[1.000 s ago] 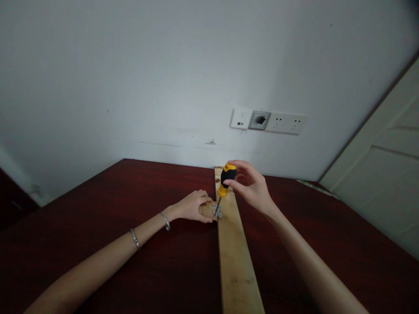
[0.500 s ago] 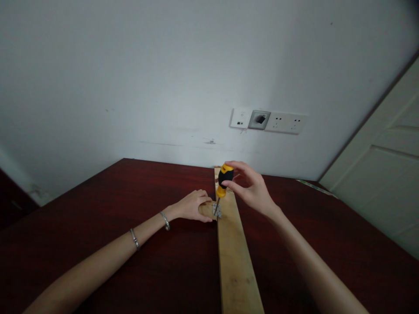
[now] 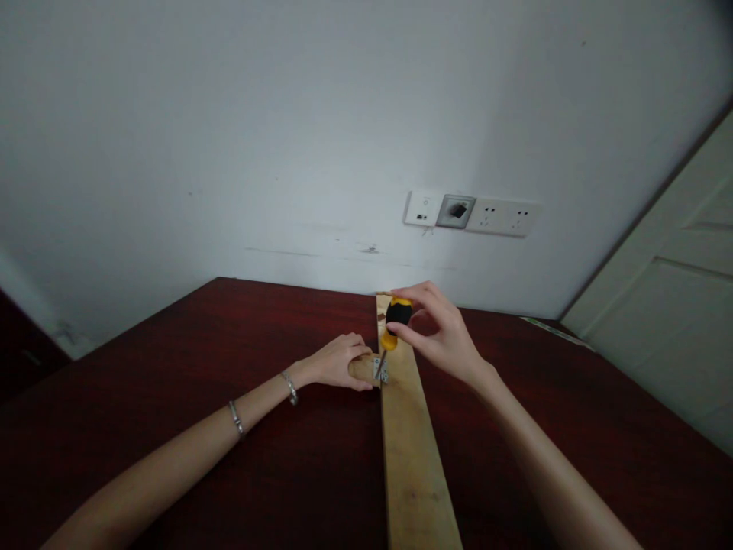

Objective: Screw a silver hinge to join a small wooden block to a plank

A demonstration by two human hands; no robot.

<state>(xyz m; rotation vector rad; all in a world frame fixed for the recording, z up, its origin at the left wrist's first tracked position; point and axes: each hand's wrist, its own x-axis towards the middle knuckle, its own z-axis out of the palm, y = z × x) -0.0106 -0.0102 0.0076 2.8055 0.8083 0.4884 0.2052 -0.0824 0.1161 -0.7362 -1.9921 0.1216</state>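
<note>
A long wooden board (image 3: 413, 458) lies lengthwise on the dark red table. Against its left edge sits a short wooden block (image 3: 360, 370), gripped between the thumb and fingers of my left hand (image 3: 337, 362). A small metal hinge (image 3: 380, 368) spans the joint between block and board. My right hand (image 3: 438, 325) pinches the yellow and black handle of a screwdriver (image 3: 398, 314) between thumb and fingers. The screwdriver leans to the right, its shaft pointing down and its tip at the hinge. Any screw under the tip is too small to make out.
The dark red table (image 3: 275, 473) reaches back to a white wall (image 3: 286, 137). Wall sockets (image 3: 496, 217) sit above its back edge. A pale door (image 3: 681, 305) stands at the right. A thin printed strip (image 3: 558, 333) lies near the table's back right edge.
The screwdriver's handle has tipped slightly right and down, together with my right hand's fingers. My left hand keeps its hold on the wooden block.
</note>
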